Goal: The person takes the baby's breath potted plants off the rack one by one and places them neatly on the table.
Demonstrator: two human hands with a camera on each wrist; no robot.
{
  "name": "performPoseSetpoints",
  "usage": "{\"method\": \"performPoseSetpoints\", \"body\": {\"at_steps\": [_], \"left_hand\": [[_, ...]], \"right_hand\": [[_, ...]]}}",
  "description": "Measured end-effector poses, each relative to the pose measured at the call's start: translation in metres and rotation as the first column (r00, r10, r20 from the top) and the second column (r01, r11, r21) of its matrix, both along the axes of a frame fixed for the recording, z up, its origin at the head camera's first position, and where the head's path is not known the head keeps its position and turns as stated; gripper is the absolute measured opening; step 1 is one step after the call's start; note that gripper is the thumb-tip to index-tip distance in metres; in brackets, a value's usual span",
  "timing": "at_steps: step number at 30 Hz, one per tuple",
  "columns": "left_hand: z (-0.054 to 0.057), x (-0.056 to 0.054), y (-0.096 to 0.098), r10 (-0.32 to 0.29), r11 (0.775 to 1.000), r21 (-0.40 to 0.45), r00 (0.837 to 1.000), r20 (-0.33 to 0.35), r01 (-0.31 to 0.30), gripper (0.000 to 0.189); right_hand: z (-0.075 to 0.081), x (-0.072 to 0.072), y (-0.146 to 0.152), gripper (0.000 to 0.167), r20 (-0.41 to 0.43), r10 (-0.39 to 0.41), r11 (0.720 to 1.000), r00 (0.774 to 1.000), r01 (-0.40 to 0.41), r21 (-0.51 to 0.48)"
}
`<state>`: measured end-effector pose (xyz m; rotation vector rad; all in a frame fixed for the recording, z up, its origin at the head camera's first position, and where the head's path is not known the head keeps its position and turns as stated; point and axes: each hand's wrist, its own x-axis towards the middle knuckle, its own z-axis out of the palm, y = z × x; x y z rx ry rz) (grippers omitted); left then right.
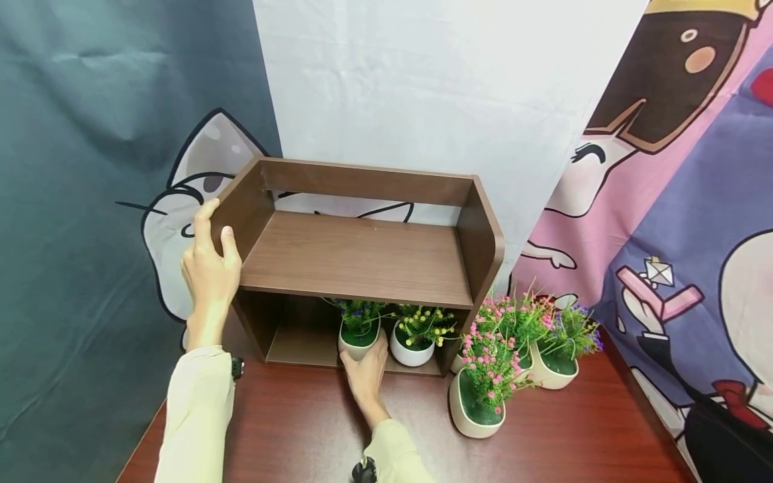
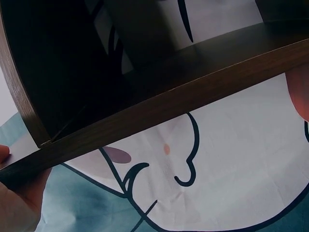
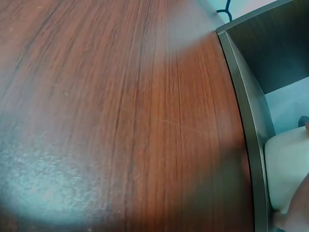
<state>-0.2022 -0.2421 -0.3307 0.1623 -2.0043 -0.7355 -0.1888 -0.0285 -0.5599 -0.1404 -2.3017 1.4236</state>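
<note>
A brown two-tier wooden shelf [image 1: 356, 258] stands on the table against the cloth backdrop. My left hand [image 1: 211, 268] grips the edge of its left side panel [image 2: 159, 106], with the panel between thumb and fingers. On the lower tier, my right hand [image 1: 367, 369] holds a white pot with purple flowers [image 1: 359, 339] round its front and right side. Just right of that hand sits a white pot with yellow flowers [image 1: 413, 349], also on the lower tier. In the right wrist view, part of the held pot [image 3: 285, 166] shows at the right edge.
Right of the shelf, several potted plants stand on the reddish-brown table [image 1: 290, 422]. A pot with pink flowers [image 1: 477, 409] is in front; a pot with purple flowers [image 1: 555, 365] is farther right. A printed cloth [image 1: 682, 221] hangs beside the table's right edge.
</note>
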Motion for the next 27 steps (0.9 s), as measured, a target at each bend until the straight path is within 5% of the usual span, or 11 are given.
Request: {"method": "performPoseSetpoints", "body": {"at_steps": [10,21,27], "left_hand": [[0.0006,0.0024,-0.0005,0.007,1.000,0.005,1.000,-0.007,-0.007,0.041],[0.0029,0.0043,-0.0002,-0.005,1.000,0.006,1.000,0.005,0.005,0.041],[0.0008,0.0016,0.0002,-0.009,1.000,-0.004,1.000,0.009,0.009,0.042]], "right_hand": [[0.0061,-0.0024,-0.0074,0.090,0.105,-0.054,0.998,0.993,0.050,0.043],[0.0013,-0.0001,-0.0084,0.088,0.055,0.004,1.000,0.998,-0.003,-0.023],[-0.0023,-0.0007,-0.0035,0.088,0.032,0.030,0.998,0.999,-0.031,0.056]]}}
